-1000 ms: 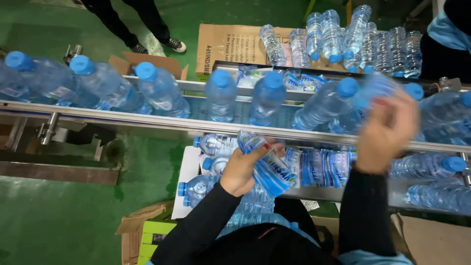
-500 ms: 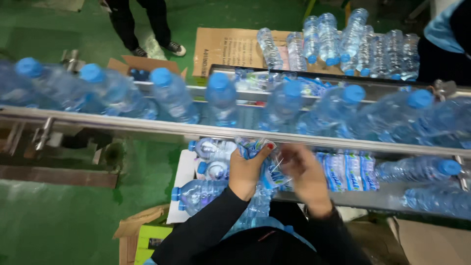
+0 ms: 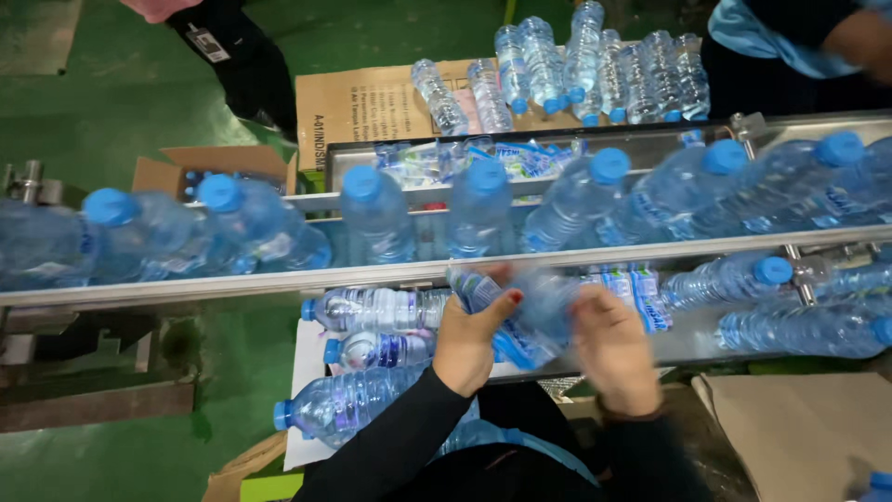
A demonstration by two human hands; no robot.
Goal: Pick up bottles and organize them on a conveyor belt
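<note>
Both hands are now together on one bottle: the right hand [image 3: 609, 346], which a second ago was up at the steel conveyor rail [image 3: 279, 284], has come down to join the left hand [image 3: 469, 342]. Left fingers are closed round the clear plastic water bottle with blue-and-white label [image 3: 516, 321]; the right hand presses its far end, though blur hides how tightly. So the bottle is off the line and being handled just below the rail. Above the rail, upright blue-capped bottles [image 3: 376, 218] stand in a row. Below it, lying bottles [image 3: 376, 309] rest on a white sheet. Beyond the rail, a flat brown cardboard sheet with dark print [image 3: 358, 102] carries more bottles. A plain brown carton [image 3: 808, 432] sits lower right.
</note>
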